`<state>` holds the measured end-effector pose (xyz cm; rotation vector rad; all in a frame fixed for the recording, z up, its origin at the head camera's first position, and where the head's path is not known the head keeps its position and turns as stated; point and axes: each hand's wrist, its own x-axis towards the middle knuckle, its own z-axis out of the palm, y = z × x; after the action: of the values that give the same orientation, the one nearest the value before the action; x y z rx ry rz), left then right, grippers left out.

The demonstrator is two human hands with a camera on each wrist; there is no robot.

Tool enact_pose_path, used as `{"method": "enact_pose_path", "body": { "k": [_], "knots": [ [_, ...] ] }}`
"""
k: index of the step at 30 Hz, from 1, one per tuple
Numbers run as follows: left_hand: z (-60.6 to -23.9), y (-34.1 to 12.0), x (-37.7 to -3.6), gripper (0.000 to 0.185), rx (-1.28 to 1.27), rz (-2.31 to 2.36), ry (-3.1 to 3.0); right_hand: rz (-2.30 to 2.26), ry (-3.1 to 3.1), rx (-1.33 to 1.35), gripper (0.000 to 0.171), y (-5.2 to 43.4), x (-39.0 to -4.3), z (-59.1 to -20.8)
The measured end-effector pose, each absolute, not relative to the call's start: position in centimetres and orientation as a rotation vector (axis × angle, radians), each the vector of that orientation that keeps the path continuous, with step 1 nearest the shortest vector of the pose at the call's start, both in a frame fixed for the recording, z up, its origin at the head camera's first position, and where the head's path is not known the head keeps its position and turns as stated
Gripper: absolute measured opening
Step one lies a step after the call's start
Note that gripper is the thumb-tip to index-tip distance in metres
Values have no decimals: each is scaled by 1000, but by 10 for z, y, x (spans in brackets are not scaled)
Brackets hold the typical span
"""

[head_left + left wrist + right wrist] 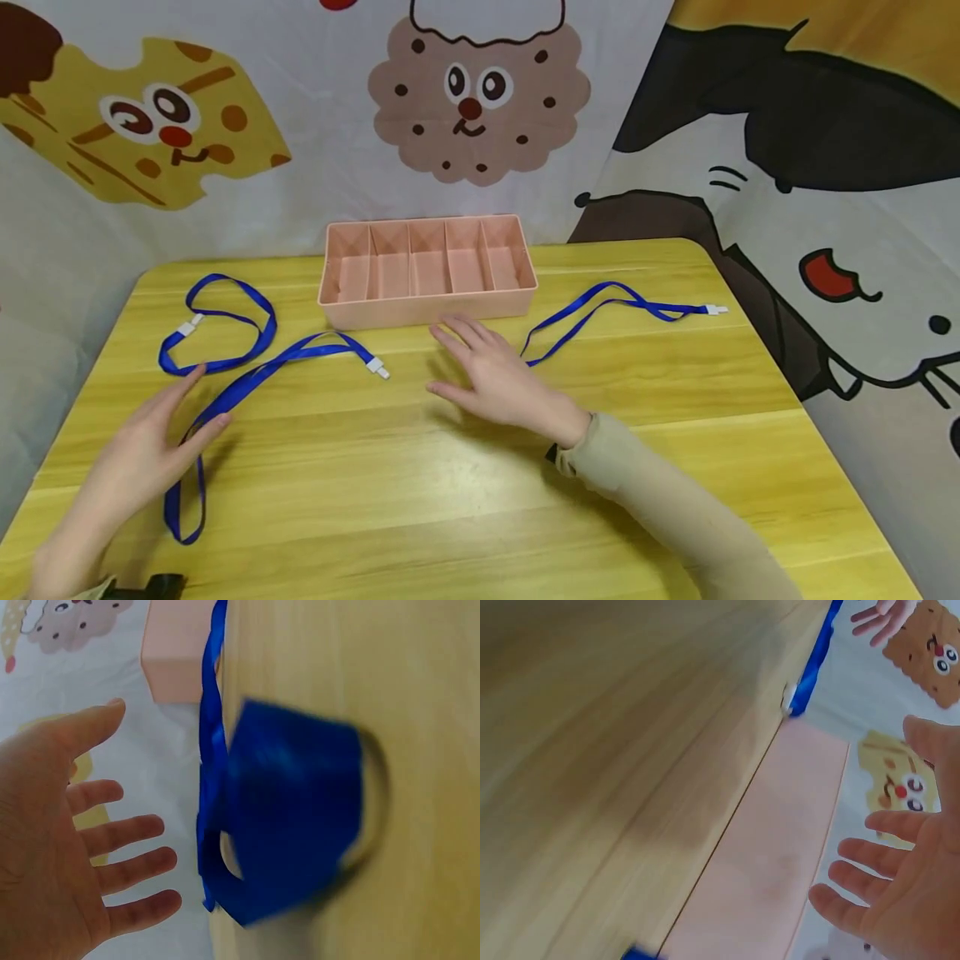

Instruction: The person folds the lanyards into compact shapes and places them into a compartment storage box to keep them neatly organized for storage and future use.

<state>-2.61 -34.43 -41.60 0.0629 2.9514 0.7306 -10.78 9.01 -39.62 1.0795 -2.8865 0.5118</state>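
Three blue lanyards lie on the yellow wooden table (465,500). One is looped at the far left (217,333), one runs from a white clip down to the front left (255,379), and one lies at the right (600,307). My left hand (204,400) hovers open over the middle lanyard, fingers spread; in the left wrist view the open palm (127,825) is beside the blurred blue strap (285,817). My right hand (444,358) is open and flat just in front of the pink divided box (427,310), holding nothing. The right wrist view shows that hand (870,825) spread beside the box wall (772,862).
The pink box has several empty compartments and stands at the table's back centre. Cartoon-printed cloth (480,108) hangs behind and to the right. The table's right edge (795,392) is near the right lanyard's white clip (716,310).
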Motion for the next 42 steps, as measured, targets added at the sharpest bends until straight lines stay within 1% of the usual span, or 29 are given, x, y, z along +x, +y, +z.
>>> {"method": "enact_pose_path", "body": {
  "k": [8,14,16,19,21,22,24,30,36,42],
  "knots": [
    [-423,-352,-31,80,54,693,2912,535,-2973,1183,76,39,-127,-402],
    [-422,-356,-34,82,36,650,2858,465,-3011,1238,67,8,-137,-411],
    [-421,-357,-35,82,43,627,2843,449,-3016,1240,62,1,-140,-413],
    [-421,-356,-38,80,63,602,2838,453,-3022,1230,41,-8,-146,-416],
    [-421,-356,-40,76,84,588,2855,457,-3024,1223,28,-13,-149,-418],
    [-422,-355,-41,73,95,585,2862,456,-3024,1222,24,-15,-151,-418],
    [-422,-355,-43,66,115,578,2869,441,-3030,1220,21,-18,-153,-420],
    [-422,-351,-46,46,173,573,2874,372,-3078,1188,10,-21,-154,-418],
    [-419,-340,-47,37,194,582,2839,421,-3166,1157,14,-7,-154,-415],
    [-414,-321,-53,31,227,626,2787,445,-3224,1114,15,30,-153,-408]
  ]
}}
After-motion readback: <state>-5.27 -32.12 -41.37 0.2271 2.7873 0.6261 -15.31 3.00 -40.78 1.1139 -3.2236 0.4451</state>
